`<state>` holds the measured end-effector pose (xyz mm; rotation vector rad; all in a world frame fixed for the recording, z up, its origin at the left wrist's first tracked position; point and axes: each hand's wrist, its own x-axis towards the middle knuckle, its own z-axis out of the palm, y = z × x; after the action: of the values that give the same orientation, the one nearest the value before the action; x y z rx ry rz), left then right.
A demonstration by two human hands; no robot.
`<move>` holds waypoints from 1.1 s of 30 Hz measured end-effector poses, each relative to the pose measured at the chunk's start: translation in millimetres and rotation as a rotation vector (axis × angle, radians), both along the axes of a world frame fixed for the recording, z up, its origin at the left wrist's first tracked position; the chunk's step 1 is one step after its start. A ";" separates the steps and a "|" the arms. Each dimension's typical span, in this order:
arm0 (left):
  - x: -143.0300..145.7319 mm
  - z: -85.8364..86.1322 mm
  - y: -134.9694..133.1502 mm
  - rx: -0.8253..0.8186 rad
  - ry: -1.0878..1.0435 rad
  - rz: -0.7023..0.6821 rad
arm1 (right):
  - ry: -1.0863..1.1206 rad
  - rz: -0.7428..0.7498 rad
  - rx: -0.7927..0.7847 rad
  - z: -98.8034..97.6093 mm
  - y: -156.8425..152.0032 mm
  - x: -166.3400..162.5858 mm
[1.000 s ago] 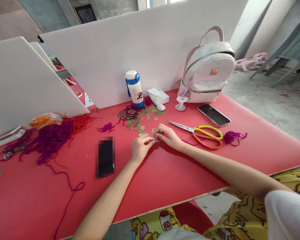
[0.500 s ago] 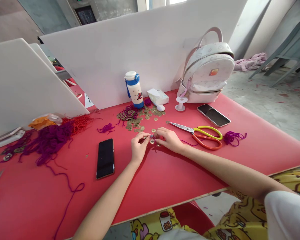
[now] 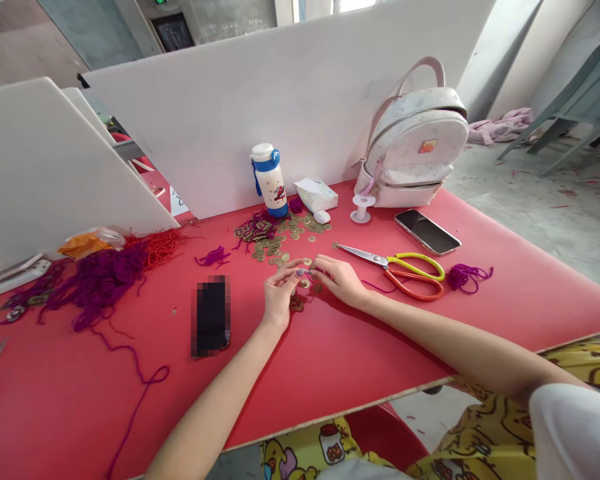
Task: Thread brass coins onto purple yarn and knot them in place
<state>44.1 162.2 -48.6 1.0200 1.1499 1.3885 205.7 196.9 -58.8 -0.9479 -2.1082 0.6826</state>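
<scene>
My left hand (image 3: 279,293) and my right hand (image 3: 339,277) meet over the red table (image 3: 340,347), fingertips pinched together on a purple thread with small brass coins (image 3: 305,283) strung on it. A few strung coins (image 3: 297,304) hang down below my left fingers. Behind the hands lies a scatter of loose brass coins (image 3: 285,235). Just right of my right hand lie scissors (image 3: 405,267) with yellow and orange handles.
A black phone (image 3: 211,315) lies left of my hands, another phone (image 3: 427,231) at the right. At the back stand a white and blue bottle (image 3: 270,179), a tissue pack (image 3: 316,193), a white spool (image 3: 363,206) and a white backpack (image 3: 415,143). Purple yarn (image 3: 100,277) heaps at left.
Both hands have lifted slightly off the table and drawn together. A short string of coins now hangs below my left hand.
</scene>
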 end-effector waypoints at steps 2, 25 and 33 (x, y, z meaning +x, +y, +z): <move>1.8 1.5 -1.7 -0.124 -0.060 0.071 | -0.059 0.026 0.049 2.0 -4.9 -1.2; -1.8 -12.6 2.8 0.056 0.444 0.164 | -0.243 0.136 0.511 0.5 -1.3 0.1; -7.0 -10.1 2.8 0.150 0.866 0.101 | -0.279 0.024 0.508 1.7 0.0 2.4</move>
<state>37.1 165.0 -58.7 1.7820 1.7425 1.1266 208.2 196.9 -57.1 -0.7602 -2.3728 0.0063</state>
